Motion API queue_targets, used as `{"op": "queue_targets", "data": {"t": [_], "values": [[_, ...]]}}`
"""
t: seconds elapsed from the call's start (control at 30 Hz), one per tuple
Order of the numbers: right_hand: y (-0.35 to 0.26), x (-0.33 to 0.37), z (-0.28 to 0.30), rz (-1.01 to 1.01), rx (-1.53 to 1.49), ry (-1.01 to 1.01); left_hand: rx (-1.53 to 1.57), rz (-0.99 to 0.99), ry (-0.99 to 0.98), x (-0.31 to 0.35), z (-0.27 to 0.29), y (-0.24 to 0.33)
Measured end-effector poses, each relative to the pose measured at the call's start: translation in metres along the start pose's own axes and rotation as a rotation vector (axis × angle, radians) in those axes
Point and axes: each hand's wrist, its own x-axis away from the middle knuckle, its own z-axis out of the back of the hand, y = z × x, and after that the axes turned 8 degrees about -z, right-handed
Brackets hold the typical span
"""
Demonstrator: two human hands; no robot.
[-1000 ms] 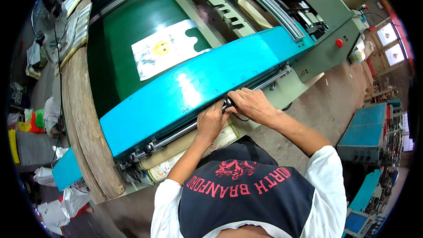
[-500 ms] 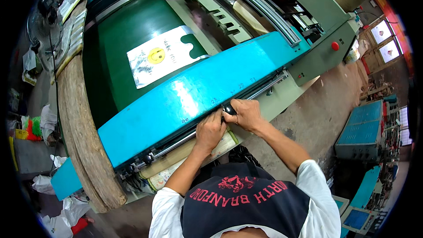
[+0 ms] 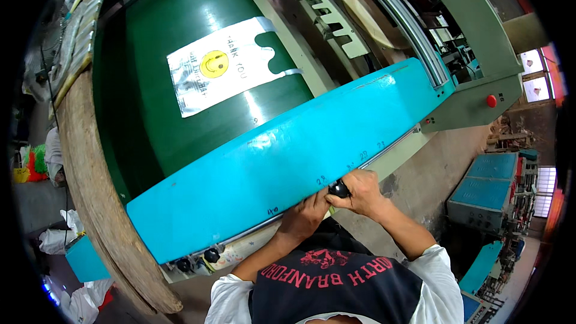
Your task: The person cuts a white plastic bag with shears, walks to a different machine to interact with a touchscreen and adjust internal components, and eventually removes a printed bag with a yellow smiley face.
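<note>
A black round knob (image 3: 339,189) sits on the metal rail along the near edge of a blue machine cover (image 3: 282,144). My right hand (image 3: 360,193) is closed around the knob, thumb and fingers against its sides. Close beside it, my left hand (image 3: 303,219) reaches under the cover's edge at the rail; its fingertips are partly hidden, so what they grip cannot be made out. Beyond the cover, a white plastic carrier bag (image 3: 219,66) with a yellow smiley print lies flat on a green conveyor belt (image 3: 180,18).
A long wooden log (image 3: 90,162) runs along the machine's left side. Black knobs (image 3: 211,255) sit at the rail's left end. A red button (image 3: 492,101) is on the grey-green side panel at right. Another blue machine (image 3: 483,183) stands across the floor.
My view has shifted closer over the machine, so the cover and bag look larger. Both hands stay at the rail by the knob, which now shows more plainly in my right hand.
</note>
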Motion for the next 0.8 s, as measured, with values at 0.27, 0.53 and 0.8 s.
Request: {"op": "queue_targets", "data": {"t": [0.27,0.53,0.8], "values": [[-0.031,0.006,-0.008,-0.318,-0.004,0.092,-0.076,-0.03,0.018,0.01,-0.009,-0.001],[-0.03,0.003,-0.003,-0.334,-0.1,0.037,0.062,0.075,0.057,0.011,-0.011,-0.002],[0.038,0.056,0.022,-0.031,-0.136,-0.164,-0.032,0.181,0.098,0.009,-0.007,0.0]]}}
